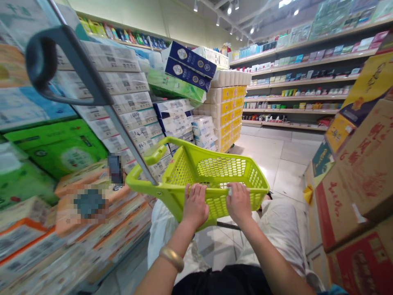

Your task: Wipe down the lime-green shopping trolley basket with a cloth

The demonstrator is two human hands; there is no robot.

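Note:
A lime-green plastic shopping basket [217, 191] with perforated walls stands between my knees, and no goods show inside it. My left hand [195, 207] has its fingers curled over the near rim. Farther right on the same rim, my right hand [239, 203] grips with bent fingers. A small white bit shows by its thumb; what it is I cannot tell. From the basket's left end a metal pole [132, 143] slants up to a dark grey loop handle [92, 76], which neither hand touches.
Stacked packs of paper goods [132, 102] line the left side. Blue boxes [190, 67] lie tilted on a green pack [175, 87]. Cardboard cartons [362, 164] stand close on the right. Shelves of small goods [294, 78] fill the back, beyond a tiled floor [270, 151].

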